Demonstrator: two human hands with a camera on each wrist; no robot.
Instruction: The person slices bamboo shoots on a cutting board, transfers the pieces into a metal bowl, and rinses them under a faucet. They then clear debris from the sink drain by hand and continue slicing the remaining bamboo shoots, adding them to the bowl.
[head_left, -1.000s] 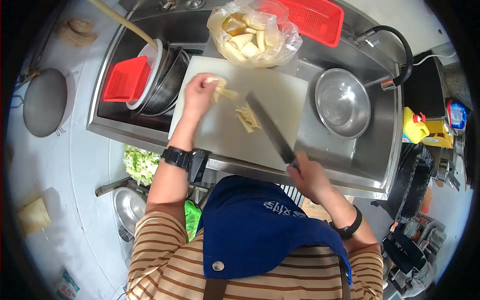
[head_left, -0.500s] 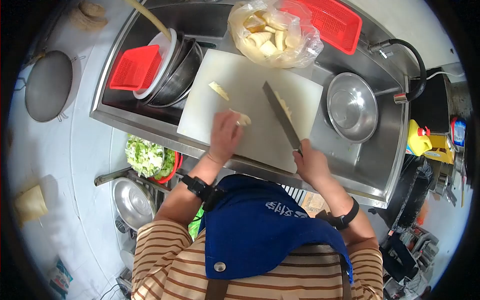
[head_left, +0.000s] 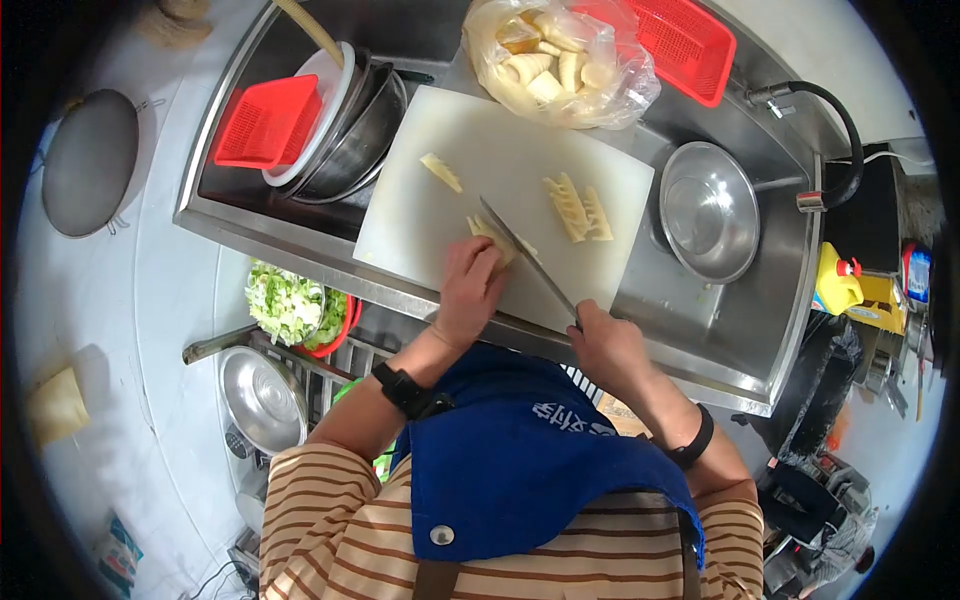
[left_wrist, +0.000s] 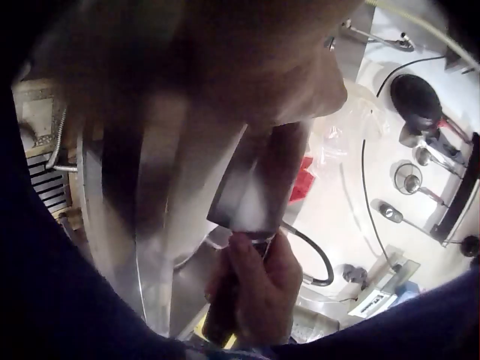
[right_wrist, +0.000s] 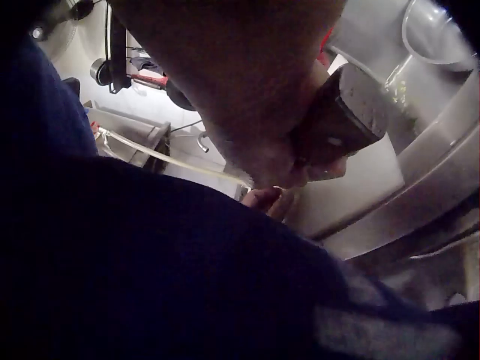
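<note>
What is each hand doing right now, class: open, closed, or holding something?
Left hand: closed, fingers holding a pale food piece on the cutting board.
Right hand: closed around the knife handle.

We see a red basket (head_left: 258,122) tilted against a white bowl (head_left: 346,68). To the left of the sink (head_left: 700,373) we have a dark round pan (head_left: 90,163), and to its right a yellow bottle (head_left: 836,282).

The person is wearing a tan top (head_left: 330,525) with brown stripes and short sleeves, and over it a blue apron (head_left: 540,450) showing white lettering, a silver round snap and dark brown straps. A black device (head_left: 405,392) is encircling one wrist, a black band (head_left: 692,440) the other.
</note>
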